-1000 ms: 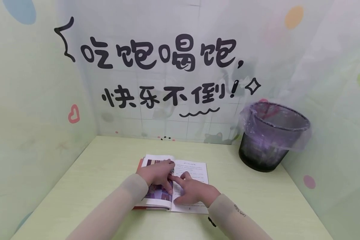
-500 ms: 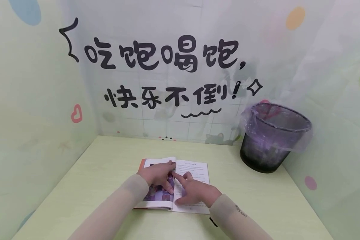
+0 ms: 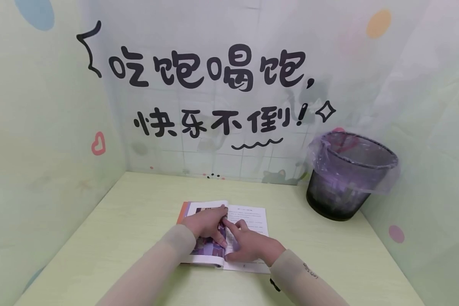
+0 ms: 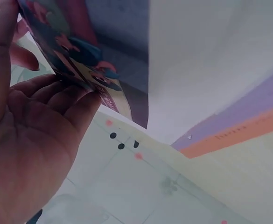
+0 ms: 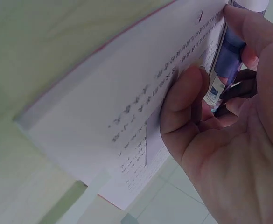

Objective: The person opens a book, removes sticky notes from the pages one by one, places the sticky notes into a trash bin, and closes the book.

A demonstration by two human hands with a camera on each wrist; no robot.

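An open book [image 3: 252,216] lies on the pale table, a colour picture on its left page and printed text on its right. My left hand [image 3: 204,222] lies over the picture page [image 4: 117,37], thumb and fingertips reaching to the fold. In the left wrist view its fingers extend flat along that page. My right hand [image 3: 252,245] rests on the text page [image 5: 150,79], forefinger and thumb stretched to the fold, right beside the left hand. Its other fingers are bent, as the right wrist view shows. An orange and purple cover edge [image 4: 234,128] sticks out past the left page.
A black mesh waste bin [image 3: 329,199] with a purple plastic liner stands at the back right of the table [image 3: 145,204]. Printed fabric walls close in the back and both sides, the back one [image 3: 199,161] bearing large black lettering.
The book and both hands have shifted slightly to the right, and the whole head view has drifted a little too. Both hands stay at the fold.
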